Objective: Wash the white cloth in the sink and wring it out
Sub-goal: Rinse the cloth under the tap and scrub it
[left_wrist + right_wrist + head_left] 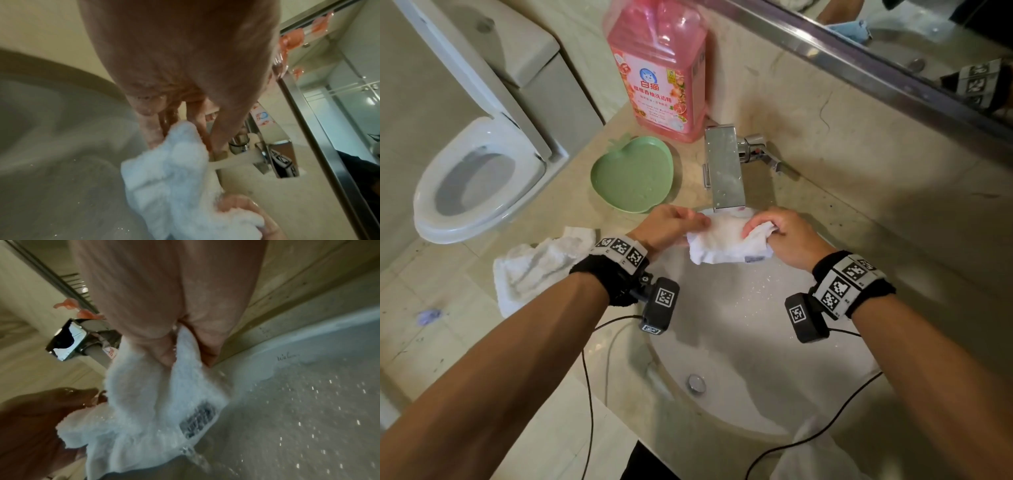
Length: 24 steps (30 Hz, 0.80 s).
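So the counter (842, 178) took up most of the shot, with the round sink (739, 342) set into it and a toilet (482, 178) off to the left. Up against the wall stood a big pink detergent bottle (657, 68), and a green apple-shaped dish (633, 173) sat just beside the tap (724, 168). A second white towel (537, 263) lay crumpled on the counter edge, left of the basin.

The white cloth (726, 241) was held up over the sink right under the spout, and the left wrist view showed water running onto it. The left hand (671, 224) had its fingers pinched on the cloth's left end, and the right hand (784, 233) was curled round a bunched-up bit on the right end.

Looked to me like the wetting and rubbing stage, with wringing not started. The next move probably needed both hands to scrunch the cloth together under the stream, then twist opposite ways, low in the basin so it doesn't splash.
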{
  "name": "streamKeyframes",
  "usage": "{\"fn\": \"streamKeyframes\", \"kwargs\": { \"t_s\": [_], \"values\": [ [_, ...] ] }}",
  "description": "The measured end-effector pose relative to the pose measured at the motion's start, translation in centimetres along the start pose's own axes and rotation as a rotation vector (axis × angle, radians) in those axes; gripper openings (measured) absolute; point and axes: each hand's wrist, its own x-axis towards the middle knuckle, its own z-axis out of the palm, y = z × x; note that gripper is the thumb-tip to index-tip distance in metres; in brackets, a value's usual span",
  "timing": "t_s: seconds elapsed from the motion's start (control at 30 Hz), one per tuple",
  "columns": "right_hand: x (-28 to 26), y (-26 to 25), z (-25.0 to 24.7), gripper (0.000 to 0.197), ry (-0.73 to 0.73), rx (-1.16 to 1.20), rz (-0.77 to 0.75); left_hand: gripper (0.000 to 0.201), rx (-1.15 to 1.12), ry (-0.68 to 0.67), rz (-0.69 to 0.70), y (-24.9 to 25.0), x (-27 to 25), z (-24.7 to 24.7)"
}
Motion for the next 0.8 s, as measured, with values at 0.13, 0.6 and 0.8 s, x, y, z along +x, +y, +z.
{"fn": "streamKeyframes", "kwargs": {
  "t_s": [0.13, 0.6, 0.8],
  "values": [
    [0.1, -0.5, 0.1, 0.029, -0.183, 0.076, 0.043, 0.026, 0.203, 0.098, 0.133, 0.3, 0.4, 0.1],
    [2.7, -1.8, 3.4, 0.025, -0.064, -0.242, 0.095, 0.053, 0.576, 0.01, 0.328, -0.3, -0.6, -1.5],
    [2.5, -2.6, 3.4, 0.021, 0.133, -0.502, -0.1, 0.085, 0.705, -0.154, -0.024, 0.4, 1.6, 1.6]
  ]
}}
